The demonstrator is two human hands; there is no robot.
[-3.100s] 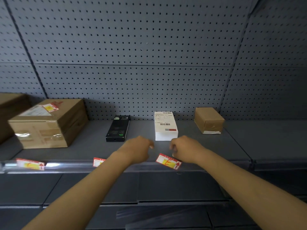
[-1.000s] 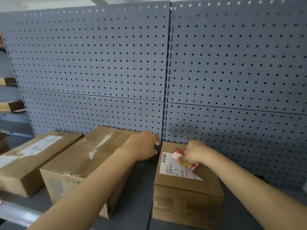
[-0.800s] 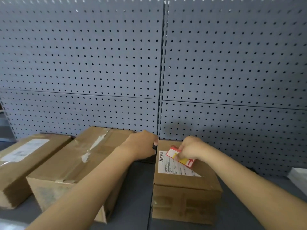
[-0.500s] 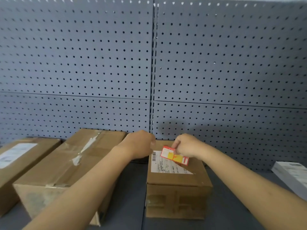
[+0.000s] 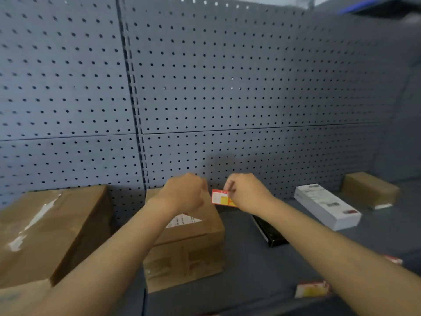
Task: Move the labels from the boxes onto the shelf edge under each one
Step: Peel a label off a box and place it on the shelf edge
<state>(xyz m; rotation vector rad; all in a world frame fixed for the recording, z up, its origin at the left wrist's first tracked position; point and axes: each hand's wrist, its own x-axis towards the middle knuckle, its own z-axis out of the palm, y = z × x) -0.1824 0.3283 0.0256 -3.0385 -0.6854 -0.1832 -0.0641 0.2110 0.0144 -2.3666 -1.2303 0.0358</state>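
Nearest you: red-yellow label (image 5: 311, 289) already on shelf edge (image 5: 262, 303). Middle cardboard box (image 5: 189, 245) under your left hand (image 5: 185, 194), loosely curled, holding nothing. Your right hand (image 5: 247, 193) pinches second label (image 5: 220, 197), lifted clear beside box. Pegboard (image 5: 227, 87) behind.

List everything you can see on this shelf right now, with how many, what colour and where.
Cardboard boxes: three, brown; a large one far left, a middle one under the hands, a small one far right.
White box: one, right of centre, lying flat.
Black box: one, lying flat, partly hidden by the right forearm.
Held label: one, red and yellow, above the shelf beside the middle box.
Labels at the shelf's front: two, red and yellow; one near, one further right, blurred.
Pegboard wall: grey, behind everything.
Shelf: grey.
Left hand: closed, over the middle box.
Right hand: pinching the label.
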